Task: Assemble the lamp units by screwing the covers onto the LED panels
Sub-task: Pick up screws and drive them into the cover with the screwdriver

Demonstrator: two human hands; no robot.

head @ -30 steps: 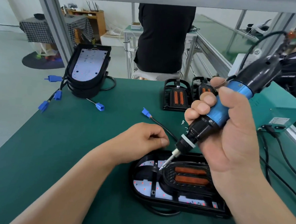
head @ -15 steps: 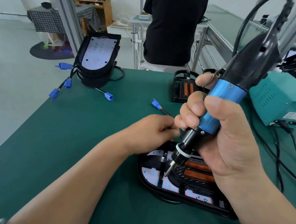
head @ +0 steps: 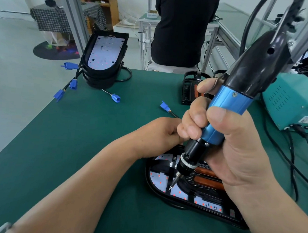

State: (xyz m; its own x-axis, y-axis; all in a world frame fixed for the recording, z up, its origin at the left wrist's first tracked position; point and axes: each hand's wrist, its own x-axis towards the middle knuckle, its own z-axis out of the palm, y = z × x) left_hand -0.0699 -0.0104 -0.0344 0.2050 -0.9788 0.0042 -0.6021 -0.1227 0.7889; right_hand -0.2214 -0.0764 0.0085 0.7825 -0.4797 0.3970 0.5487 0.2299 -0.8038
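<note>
Cover [head: 205, 180] lies on the panel [head: 159, 179] on the table [head: 75, 147]; right hand [head: 237, 154], clamped round the driver [head: 227, 106], should hold it square while left hand [head: 159, 134], grasp unclear, steadies.

Assembly workshop — green bench mat [head: 75, 147], stacked lamp units [head: 104, 59], teal power box [head: 291, 101].

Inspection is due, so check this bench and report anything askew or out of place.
Nothing spilled or visibly damaged. The stack of lamp units at the far left corner looks uneven, its top unit tilted up, and its blue connectors trail past the edge of the table.
</note>
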